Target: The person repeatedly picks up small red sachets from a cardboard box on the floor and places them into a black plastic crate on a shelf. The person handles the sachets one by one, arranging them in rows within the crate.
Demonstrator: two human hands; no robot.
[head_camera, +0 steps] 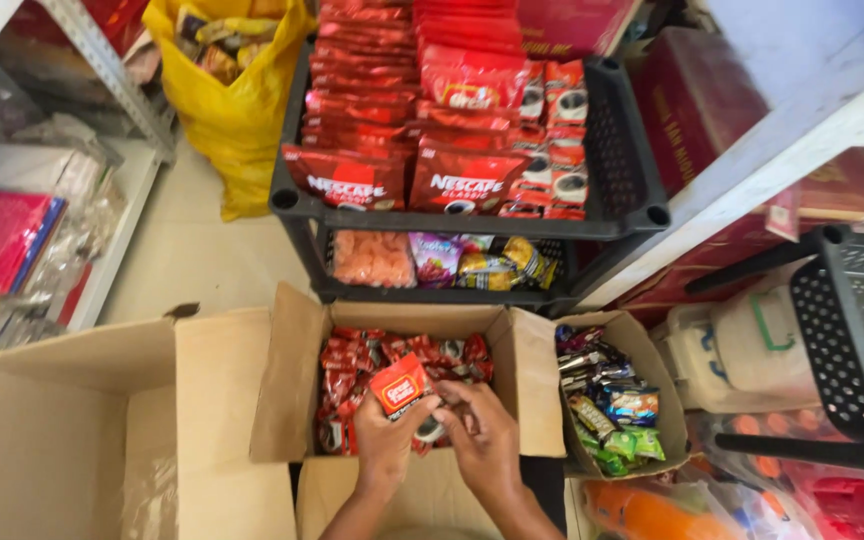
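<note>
An open cardboard box [537, 380] in front of me is filled with several small red sachets [407, 352]. My left hand [384, 440] grips a bundle of red sachets [399, 386] over the box, lifted slightly above the rest. My right hand [487, 432] is beside it, fingers on the same bundle's lower end. Both hands are inside the box's near half.
A black plastic rack [624, 170] beyond the box holds rows of red coffee packets on top and snack packs below. A smaller box [652, 365] of mixed sachets sits right, an empty carton [62, 430] left, a yellow bag [237, 110] behind, another black rack [852, 340] far right.
</note>
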